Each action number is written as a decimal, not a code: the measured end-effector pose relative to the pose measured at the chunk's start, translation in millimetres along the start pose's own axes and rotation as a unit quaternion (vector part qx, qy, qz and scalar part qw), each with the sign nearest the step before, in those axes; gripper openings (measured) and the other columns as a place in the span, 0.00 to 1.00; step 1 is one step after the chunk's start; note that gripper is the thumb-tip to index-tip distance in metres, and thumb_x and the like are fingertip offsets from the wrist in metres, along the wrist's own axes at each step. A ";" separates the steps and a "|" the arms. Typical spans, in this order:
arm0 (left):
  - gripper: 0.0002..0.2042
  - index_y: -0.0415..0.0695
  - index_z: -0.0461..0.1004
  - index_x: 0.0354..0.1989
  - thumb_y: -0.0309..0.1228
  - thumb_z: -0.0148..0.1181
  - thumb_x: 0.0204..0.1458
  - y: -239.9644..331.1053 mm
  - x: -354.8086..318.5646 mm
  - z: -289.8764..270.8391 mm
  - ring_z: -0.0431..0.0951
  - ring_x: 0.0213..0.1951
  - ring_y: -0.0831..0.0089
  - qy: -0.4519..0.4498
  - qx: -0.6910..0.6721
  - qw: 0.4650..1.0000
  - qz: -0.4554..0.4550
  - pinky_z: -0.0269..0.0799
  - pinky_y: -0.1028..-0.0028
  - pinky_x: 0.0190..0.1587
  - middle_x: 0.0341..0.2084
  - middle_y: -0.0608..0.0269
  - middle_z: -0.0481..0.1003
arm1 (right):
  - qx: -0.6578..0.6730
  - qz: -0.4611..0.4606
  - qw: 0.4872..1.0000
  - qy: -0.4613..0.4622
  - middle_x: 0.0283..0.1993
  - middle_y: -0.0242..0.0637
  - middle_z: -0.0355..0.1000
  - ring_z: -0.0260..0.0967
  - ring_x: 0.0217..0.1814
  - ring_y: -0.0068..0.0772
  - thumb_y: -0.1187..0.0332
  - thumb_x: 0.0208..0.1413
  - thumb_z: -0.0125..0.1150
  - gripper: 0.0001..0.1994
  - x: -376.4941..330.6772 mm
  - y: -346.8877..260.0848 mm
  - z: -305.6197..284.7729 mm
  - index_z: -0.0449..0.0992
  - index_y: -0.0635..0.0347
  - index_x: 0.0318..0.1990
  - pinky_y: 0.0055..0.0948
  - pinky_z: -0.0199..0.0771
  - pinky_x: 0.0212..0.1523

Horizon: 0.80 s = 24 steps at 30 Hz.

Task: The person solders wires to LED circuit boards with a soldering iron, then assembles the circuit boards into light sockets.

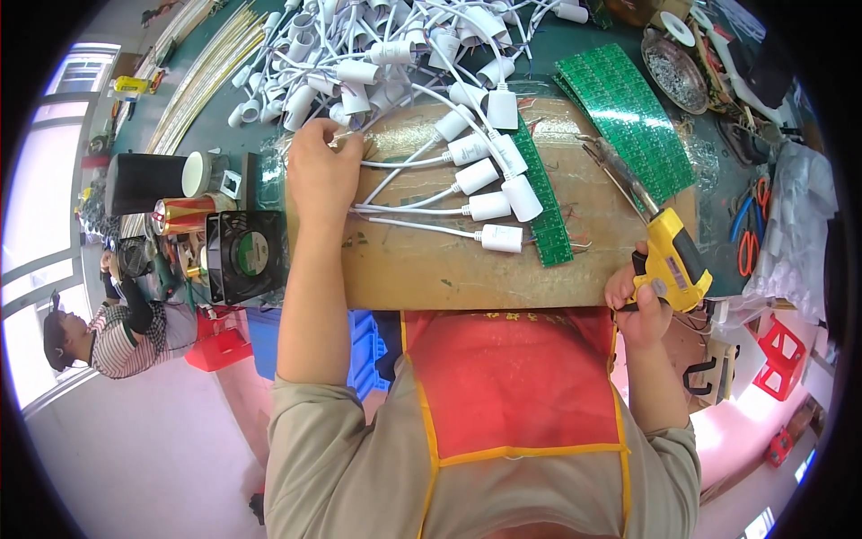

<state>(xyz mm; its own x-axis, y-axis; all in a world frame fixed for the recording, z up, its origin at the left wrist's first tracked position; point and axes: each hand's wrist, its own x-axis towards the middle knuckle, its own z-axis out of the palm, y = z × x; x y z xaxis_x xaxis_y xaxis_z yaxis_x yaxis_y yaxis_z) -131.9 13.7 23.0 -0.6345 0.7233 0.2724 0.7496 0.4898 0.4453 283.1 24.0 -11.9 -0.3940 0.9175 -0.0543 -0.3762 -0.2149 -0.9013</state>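
Note:
At the near edge of the pile of white lamp sockets (pixel 391 52), my left hand (pixel 323 175) is bent, thumb and fingers curled together. What lies between its fingertips is hidden. Beside it, a white cable (pixel 395 164) runs to one of several sockets laid in a row (pixel 489 207). Those sockets rest along a narrow green circuit board strip (pixel 549 229) with thin wires at its edge. My right hand (pixel 642 310) grips a yellow and black soldering gun (pixel 669 260) by its handle, the metal tip pointing up and left above the work board (pixel 413 269).
A large green circuit board panel (pixel 633 117) lies at the right, near a metal dish (pixel 675 72). Scissors (pixel 747 251) and clear plastic bags (pixel 795 225) sit far right. A black fan (pixel 244 256) and a red can (pixel 180 216) stand left. Another person (pixel 126 337) sits beyond.

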 end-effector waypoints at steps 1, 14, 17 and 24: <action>0.12 0.42 0.79 0.40 0.31 0.65 0.47 1.5 0.1 -1.0 0.76 0.46 0.53 0.022 -0.001 1.000 -0.001 0.72 0.59 0.49 0.41 0.53 0.77 | 0.000 -0.001 1.000 -0.002 0.27 0.32 0.63 0.60 0.24 0.24 0.57 0.57 0.64 0.35 -0.5 0.1 -0.3 0.58 0.68 0.65 0.26 0.63 0.25; 0.19 0.44 0.77 0.50 0.25 0.61 0.46 -13.9 29.0 -21.0 0.74 0.52 0.53 -0.103 0.057 0.978 0.173 0.71 0.60 0.54 0.48 0.55 0.75 | -0.005 -0.011 1.000 0.005 0.26 0.32 0.63 0.60 0.24 0.25 0.59 0.58 0.62 0.33 -1.0 2.6 -2.6 0.58 0.69 0.65 0.27 0.64 0.26; 0.18 0.46 0.78 0.48 0.26 0.63 0.45 -22.1 28.9 -22.7 0.75 0.50 0.54 -0.131 0.126 0.963 0.198 0.72 0.61 0.52 0.45 0.57 0.75 | 0.000 -0.006 1.000 0.006 0.26 0.32 0.63 0.59 0.25 0.25 0.59 0.58 0.63 0.33 -1.6 2.7 -0.8 0.58 0.69 0.65 0.27 0.64 0.27; 0.16 0.46 0.79 0.44 0.28 0.68 0.43 -16.0 7.6 -29.7 0.76 0.51 0.54 -0.071 0.012 0.976 0.204 0.72 0.61 0.51 0.48 0.59 0.76 | -0.001 0.000 1.000 0.003 0.27 0.32 0.63 0.59 0.25 0.25 0.58 0.58 0.64 0.34 -4.0 2.5 -1.7 0.58 0.67 0.67 0.27 0.63 0.28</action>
<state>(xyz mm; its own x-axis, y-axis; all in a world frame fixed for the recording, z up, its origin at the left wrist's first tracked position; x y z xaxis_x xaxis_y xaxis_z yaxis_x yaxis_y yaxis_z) -154.3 -3.2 43.3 -0.2512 0.9200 0.3007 0.9396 0.1571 0.3042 285.1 20.4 -14.6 -0.3897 0.9192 -0.0571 -0.3749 -0.2149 -0.9018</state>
